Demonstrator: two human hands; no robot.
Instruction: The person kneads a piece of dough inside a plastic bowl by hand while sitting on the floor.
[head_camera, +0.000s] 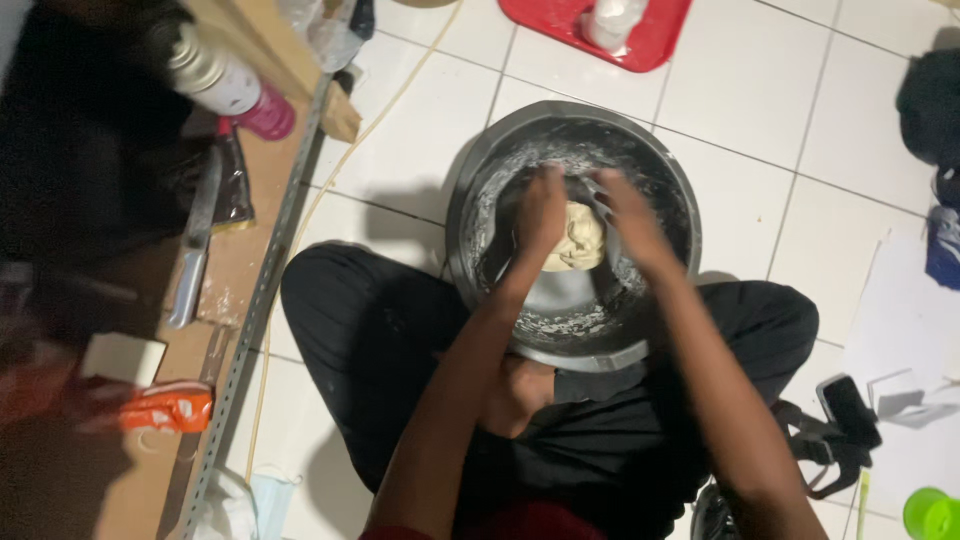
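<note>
- Left hand (541, 215) down inside the big grey bowl (660, 170), fingers bent and pressed on the left side of the dough (578, 240).
- Right hand (627, 220) reaching in from the right, lying over the top right edge of the dough; hard to tell if fingers closed or flat, a bit blurry.
- Both arms stretched forward over crossed legs in black trousers (370, 340).
- Bowl on the white tile floor (740, 90), pushed up against the legs; pale lump of dough in the middle of it, white floury smears all round the inside wall.
- Red tray (650, 45) at the top, well apart from the bowl, with a white bottle (610, 20) on it.
- Spray can (225, 80) with a pink cap lying on the wooden shelf (240, 260) to the left.
- Knife (195, 240) lower on the same shelf.
- Orange packet (168, 410) near the shelf's front edge.
- Black phone (847, 405) on the floor to the right, green cup (932, 514) in the bottom right corner.
</note>
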